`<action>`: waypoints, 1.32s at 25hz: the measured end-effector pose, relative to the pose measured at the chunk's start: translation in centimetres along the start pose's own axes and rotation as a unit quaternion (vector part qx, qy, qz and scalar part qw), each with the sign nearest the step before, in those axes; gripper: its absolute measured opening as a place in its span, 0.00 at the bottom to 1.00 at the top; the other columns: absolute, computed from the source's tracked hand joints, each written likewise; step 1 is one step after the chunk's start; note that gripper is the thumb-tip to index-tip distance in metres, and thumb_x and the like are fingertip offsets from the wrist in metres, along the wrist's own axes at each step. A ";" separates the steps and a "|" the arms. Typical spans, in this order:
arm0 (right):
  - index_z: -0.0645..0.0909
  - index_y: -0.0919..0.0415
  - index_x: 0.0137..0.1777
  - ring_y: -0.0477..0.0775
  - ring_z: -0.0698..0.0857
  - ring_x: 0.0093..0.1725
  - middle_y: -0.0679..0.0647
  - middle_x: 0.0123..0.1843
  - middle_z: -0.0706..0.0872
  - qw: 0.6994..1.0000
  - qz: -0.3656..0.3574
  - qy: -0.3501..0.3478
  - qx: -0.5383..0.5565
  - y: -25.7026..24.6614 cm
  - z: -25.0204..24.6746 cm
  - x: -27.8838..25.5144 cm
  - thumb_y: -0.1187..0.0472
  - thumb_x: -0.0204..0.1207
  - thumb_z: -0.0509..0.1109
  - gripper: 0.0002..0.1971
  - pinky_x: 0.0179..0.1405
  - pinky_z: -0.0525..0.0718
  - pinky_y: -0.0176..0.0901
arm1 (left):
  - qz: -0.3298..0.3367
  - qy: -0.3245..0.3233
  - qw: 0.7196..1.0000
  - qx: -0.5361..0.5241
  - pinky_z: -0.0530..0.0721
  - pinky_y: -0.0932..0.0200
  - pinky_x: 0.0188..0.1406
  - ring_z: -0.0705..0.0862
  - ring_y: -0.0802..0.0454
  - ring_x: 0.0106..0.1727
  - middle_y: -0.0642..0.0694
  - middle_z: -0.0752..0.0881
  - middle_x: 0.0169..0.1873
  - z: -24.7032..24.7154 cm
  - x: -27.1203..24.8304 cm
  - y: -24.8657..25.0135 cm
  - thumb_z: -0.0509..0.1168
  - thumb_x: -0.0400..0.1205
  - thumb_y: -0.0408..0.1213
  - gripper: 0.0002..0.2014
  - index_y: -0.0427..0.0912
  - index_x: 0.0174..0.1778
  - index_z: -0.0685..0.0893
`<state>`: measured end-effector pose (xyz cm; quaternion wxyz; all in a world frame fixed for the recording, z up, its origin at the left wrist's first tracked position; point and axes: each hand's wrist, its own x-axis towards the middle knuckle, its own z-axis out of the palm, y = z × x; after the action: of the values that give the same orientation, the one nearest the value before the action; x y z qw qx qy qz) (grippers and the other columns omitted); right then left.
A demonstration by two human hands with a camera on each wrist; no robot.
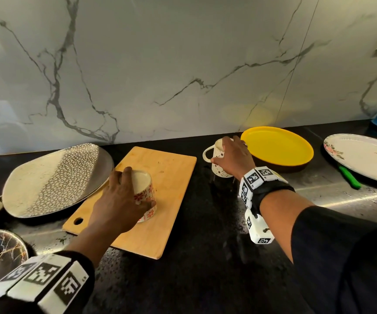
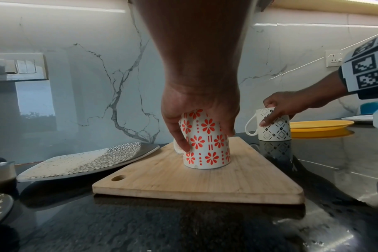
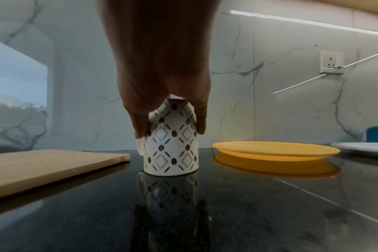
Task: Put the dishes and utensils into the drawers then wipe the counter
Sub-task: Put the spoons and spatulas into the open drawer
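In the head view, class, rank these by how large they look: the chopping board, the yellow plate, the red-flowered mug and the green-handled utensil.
1. Chopping board
2. Yellow plate
3. Red-flowered mug, partly hidden by the left hand
4. Green-handled utensil, only partly visible

The board lies nearer the camera, which adds to its apparent size.

Red-flowered mug (image 2: 206, 141) upright on cutting board (image 2: 205, 184), diamond-patterned mug (image 3: 172, 145) (handle left) on counter (image 3: 227, 213)

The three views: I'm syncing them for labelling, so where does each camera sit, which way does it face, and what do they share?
Head: above, looking down at the counter; both hands and forearms show.
Left wrist: low, facing the wall; left hand grips the red mug on the board.
Right wrist: low, facing the wall; right hand grips the black mug.
Shared: both wrist views show the yellow plate.
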<state>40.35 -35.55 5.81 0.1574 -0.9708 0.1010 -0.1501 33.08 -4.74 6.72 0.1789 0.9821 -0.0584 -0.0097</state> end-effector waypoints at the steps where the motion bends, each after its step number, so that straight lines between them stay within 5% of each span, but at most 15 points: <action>1: 0.70 0.59 0.70 0.62 0.77 0.66 0.62 0.70 0.72 1.000 0.007 -0.011 -0.007 0.0 -0.1 0.0 0.50 0.70 0.79 0.32 0.59 0.79 0.49 | 0.000 -0.001 1.000 0.002 0.82 0.37 0.63 0.70 0.36 0.76 0.42 0.56 0.81 0.0 0.0 0.0 0.74 0.72 0.59 0.52 0.48 0.84 0.50; 4: 0.69 0.59 0.69 0.62 0.77 0.64 0.62 0.69 0.70 1.000 -0.015 0.001 -0.018 -0.7 -0.4 -1.1 0.51 0.67 0.81 0.34 0.55 0.81 0.49 | 0.000 0.003 1.000 0.004 0.82 0.37 0.62 0.71 0.35 0.76 0.41 0.57 0.81 0.3 0.0 0.1 0.74 0.72 0.58 0.51 0.48 0.84 0.50; 7: 0.68 0.57 0.67 0.62 0.72 0.67 0.58 0.70 0.67 0.990 -0.127 0.055 -0.028 -2.5 -0.6 -4.5 0.58 0.62 0.84 0.36 0.51 0.87 0.52 | -0.003 0.023 1.000 -0.011 0.82 0.35 0.62 0.71 0.34 0.74 0.40 0.59 0.80 0.1 -0.2 0.2 0.76 0.72 0.55 0.51 0.46 0.84 0.53; 10: 0.66 0.54 0.67 0.58 0.70 0.69 0.54 0.70 0.67 0.982 -0.167 0.081 0.042 -3.3 -1.7 -9.8 0.58 0.59 0.86 0.40 0.44 0.88 0.46 | 0.031 0.097 0.992 -0.077 0.83 0.36 0.56 0.75 0.33 0.70 0.41 0.64 0.76 0.7 -2.4 0.9 0.82 0.67 0.49 0.51 0.47 0.82 0.60; 13: 0.66 0.52 0.72 0.55 0.72 0.69 0.52 0.70 0.70 0.972 -0.141 0.126 0.140 -3.1 -3.9 -15.6 0.54 0.57 0.87 0.45 0.47 0.85 0.44 | 0.065 0.158 0.964 -0.203 0.82 0.52 0.50 0.77 0.45 0.64 0.45 0.68 0.71 1.4 -7.1 4.0 0.85 0.63 0.43 0.48 0.49 0.78 0.67; 16: 0.71 0.55 0.75 0.53 0.76 0.67 0.53 0.68 0.74 0.955 -0.070 0.188 0.217 -1.9 -6.8 -21.8 0.49 0.57 0.87 0.45 0.55 0.81 0.45 | 0.105 0.174 0.935 -0.291 0.71 0.82 0.49 0.70 0.66 0.59 0.48 0.69 0.68 1.9 -13.0 8.4 0.83 0.63 0.45 0.47 0.46 0.78 0.69; 18: 0.74 0.58 0.74 0.53 0.78 0.65 0.52 0.66 0.76 0.952 -0.027 0.202 0.230 -0.1 -8.9 -26.2 0.46 0.56 0.87 0.46 0.58 0.82 0.49 | 0.122 0.170 0.921 -0.327 0.68 0.87 0.53 0.70 0.66 0.62 0.50 0.69 0.66 2.1 -17.3 10.2 0.80 0.63 0.49 0.47 0.44 0.78 0.69; 22: 0.78 0.59 0.72 0.52 0.78 0.64 0.44 0.62 0.73 0.961 0.038 0.175 0.213 4.3 -12.1 -34.4 0.44 0.55 0.88 0.45 0.59 0.81 0.44 | 0.117 0.128 0.921 -0.348 0.68 0.85 0.59 0.70 0.73 0.64 0.53 0.69 0.67 3.1 -24.7 11.7 0.78 0.63 0.55 0.47 0.49 0.78 0.70; 25: 0.78 0.58 0.71 0.52 0.79 0.61 0.50 0.63 0.76 0.971 0.087 0.115 0.192 7.2 -12.4 -40.0 0.41 0.54 0.86 0.46 0.53 0.83 0.45 | 0.116 0.069 0.934 -0.332 0.71 0.82 0.58 0.68 0.76 0.67 0.58 0.68 0.66 5.2 -28.9 11.8 0.80 0.63 0.54 0.47 0.52 0.78 0.69; 31: 0.76 0.53 0.71 0.54 0.79 0.57 0.51 0.61 0.76 0.971 0.190 0.023 0.142 11.8 -9.0 -46.1 0.41 0.52 0.87 0.46 0.46 0.79 0.43 | 0.102 -0.045 0.963 -0.247 0.80 0.64 0.50 0.69 0.68 0.62 0.59 0.70 0.68 11.9 -33.4 11.6 0.83 0.63 0.54 0.47 0.52 0.77 0.70; 33: 0.76 0.53 0.71 0.58 0.79 0.58 0.53 0.62 0.76 0.969 0.218 0.004 0.120 13.2 -7.2 -46.3 0.44 0.52 0.88 0.45 0.46 0.75 0.42 | 0.109 -0.095 0.967 -0.211 0.86 0.52 0.52 0.75 0.57 0.64 0.57 0.69 0.71 14.2 -32.9 12.0 0.82 0.64 0.55 0.47 0.54 0.77 0.68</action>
<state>-7.17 -38.56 -4.16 0.3014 -0.8988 0.2917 -0.1272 -1.52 -16.97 -2.41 0.3757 0.9042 -0.1790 -0.0957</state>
